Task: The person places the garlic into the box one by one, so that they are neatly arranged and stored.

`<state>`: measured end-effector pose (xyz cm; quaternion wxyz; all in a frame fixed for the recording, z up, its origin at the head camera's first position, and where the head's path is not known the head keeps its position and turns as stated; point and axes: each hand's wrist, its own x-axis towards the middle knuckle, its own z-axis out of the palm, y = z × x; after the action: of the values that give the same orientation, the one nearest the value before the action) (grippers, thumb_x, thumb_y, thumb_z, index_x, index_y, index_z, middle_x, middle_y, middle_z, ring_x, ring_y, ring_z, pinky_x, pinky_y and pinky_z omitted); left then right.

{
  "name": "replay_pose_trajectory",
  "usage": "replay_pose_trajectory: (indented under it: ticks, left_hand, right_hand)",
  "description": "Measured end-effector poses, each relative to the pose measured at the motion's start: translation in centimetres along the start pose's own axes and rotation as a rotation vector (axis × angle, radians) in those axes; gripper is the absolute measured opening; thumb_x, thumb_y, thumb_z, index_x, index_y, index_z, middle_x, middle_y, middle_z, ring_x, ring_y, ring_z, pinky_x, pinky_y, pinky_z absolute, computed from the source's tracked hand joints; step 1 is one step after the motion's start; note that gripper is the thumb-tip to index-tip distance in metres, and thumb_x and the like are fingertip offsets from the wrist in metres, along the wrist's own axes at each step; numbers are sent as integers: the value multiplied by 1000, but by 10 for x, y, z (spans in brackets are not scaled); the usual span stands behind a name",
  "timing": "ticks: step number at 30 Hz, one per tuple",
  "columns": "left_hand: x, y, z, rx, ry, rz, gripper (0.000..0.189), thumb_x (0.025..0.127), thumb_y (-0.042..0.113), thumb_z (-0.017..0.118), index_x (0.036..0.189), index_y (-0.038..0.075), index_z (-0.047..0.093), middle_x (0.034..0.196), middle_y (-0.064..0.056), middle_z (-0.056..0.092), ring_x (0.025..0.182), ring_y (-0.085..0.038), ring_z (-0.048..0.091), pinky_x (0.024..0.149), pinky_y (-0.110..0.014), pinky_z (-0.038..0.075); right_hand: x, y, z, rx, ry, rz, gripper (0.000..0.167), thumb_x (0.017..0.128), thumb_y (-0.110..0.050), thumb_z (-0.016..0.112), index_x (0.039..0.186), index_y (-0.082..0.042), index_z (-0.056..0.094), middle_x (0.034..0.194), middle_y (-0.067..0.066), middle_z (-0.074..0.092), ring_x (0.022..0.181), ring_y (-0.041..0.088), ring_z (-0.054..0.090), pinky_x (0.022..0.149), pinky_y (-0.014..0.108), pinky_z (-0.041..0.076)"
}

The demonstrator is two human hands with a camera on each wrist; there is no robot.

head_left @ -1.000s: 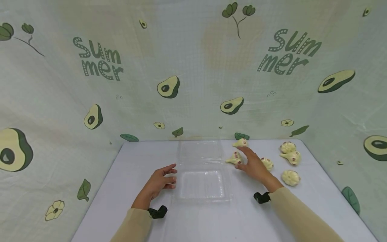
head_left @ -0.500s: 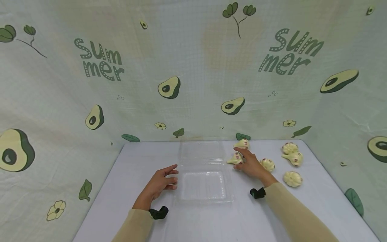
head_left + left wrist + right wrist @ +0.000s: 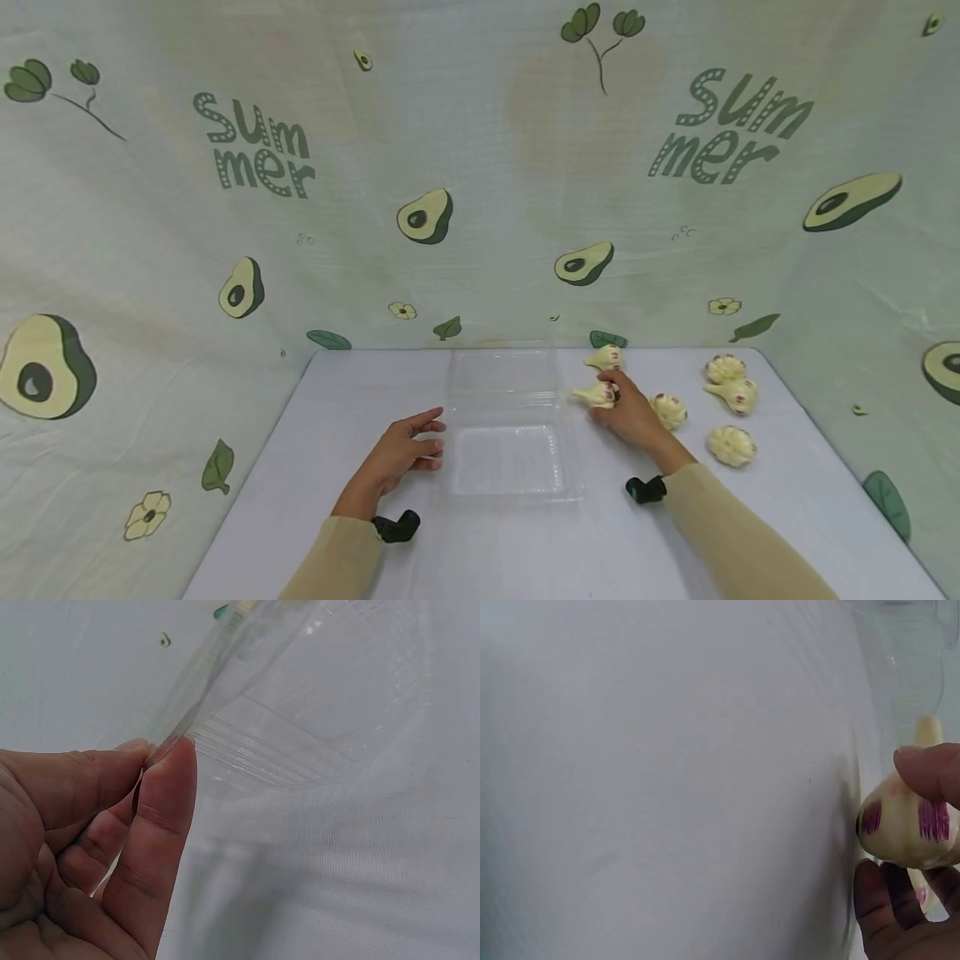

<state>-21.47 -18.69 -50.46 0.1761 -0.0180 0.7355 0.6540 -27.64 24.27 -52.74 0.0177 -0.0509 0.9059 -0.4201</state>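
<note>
A clear plastic clamshell container (image 3: 506, 462) lies unfolded on the white table, its lid (image 3: 502, 368) toward the back. At its left side is my left hand (image 3: 403, 454); the left wrist view shows thumb and fingers pinching the thin plastic edge (image 3: 174, 739). My right hand (image 3: 633, 417), beyond the container's right side, grips a cream garlic bulb (image 3: 595, 395) with purple marks. In the right wrist view the thumb lies across that garlic bulb (image 3: 892, 825) near its stem, and fingers are below it. Another garlic bulb (image 3: 604, 357) lies just behind that hand.
Right of my right hand sits one garlic bulb (image 3: 669, 412). Farther right are a garlic bulb (image 3: 725, 367) at the back, a second bulb (image 3: 738, 396) against it, and a third bulb (image 3: 732, 446) nearer me. A printed cloth (image 3: 480, 275) hangs behind the table.
My right hand has closed its thumb and fingers on the garlic bulb beside the container, and the bulb has shifted slightly. My left hand stays at the container's left edge.
</note>
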Motion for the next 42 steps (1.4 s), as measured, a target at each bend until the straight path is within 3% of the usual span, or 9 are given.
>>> replay_pose_trajectory:
  ticks: [7,11,16,21,24,28,32,37,42]
  left_hand:
    - [2,1,0,12,-5,-6,67,98,-2,70,160,10,46,145,-20,57,91,-18,67,77,-32,65]
    - [3,1,0,6,-7,-7,67,98,-3,69,160,9,46,145,-21,56,90,-18,67,76,-32,65]
    - [2,2,0,8,0,-8,67,98,-3,70,160,9,47,143,-21,57,89,-18,67,76,-32,65]
    - [3,2,0,5,1,-4,67,98,-3,70,160,8,46,143,-21,57,89,-18,67,76,-32,65]
    - [3,2,0,4,-1,-4,67,98,-4,69,160,8,46,143,-21,57,89,-18,68,76,-32,65]
    - [2,2,0,4,0,-6,67,98,-4,69,160,8,46,143,-20,57,89,-18,67,76,-32,65]
    - [2,2,1,2,3,-7,67,98,-4,69,160,8,46,142,-20,58,89,-18,67,76,-32,66]
    - [2,3,2,2,4,-8,67,98,-4,69,159,8,47,142,-21,58,88,-18,68,76,-32,66]
    - [0,4,3,3,10,-14,67,97,-5,69,159,8,47,142,-20,58,88,-18,67,75,-32,66]
  right_hand:
    - [-10,-7,-1,0,67,-10,72,93,-16,78,151,-2,38,151,28,46,118,37,55,93,43,50]
    - [-15,-13,-3,-9,96,-73,66,94,-14,78,152,-7,48,150,27,47,117,36,55,91,40,48]
    - [-23,-23,-5,-5,120,-126,51,95,-15,78,143,-8,60,155,24,46,123,38,54,91,40,49]
    - [-31,-36,-4,16,127,-103,49,95,-10,78,140,-7,61,158,28,40,126,41,56,97,47,56]
    - [-35,-46,-4,40,138,-88,51,94,-8,79,141,-8,61,156,28,45,123,43,60,100,52,57]
    - [-41,-59,-4,47,142,-70,52,94,-11,80,142,-11,61,149,23,57,125,42,62,97,53,58]
    - [-48,-72,-4,37,130,-54,50,94,-14,81,140,-14,63,149,22,59,126,44,63,92,52,59]
    - [-52,-83,-2,164,106,-59,40,96,-11,79,135,-10,69,147,21,60,125,45,65,86,40,64]
    - [-54,-96,3,294,61,-22,36,99,-13,74,135,-6,71,136,22,67,119,35,71,83,29,65]
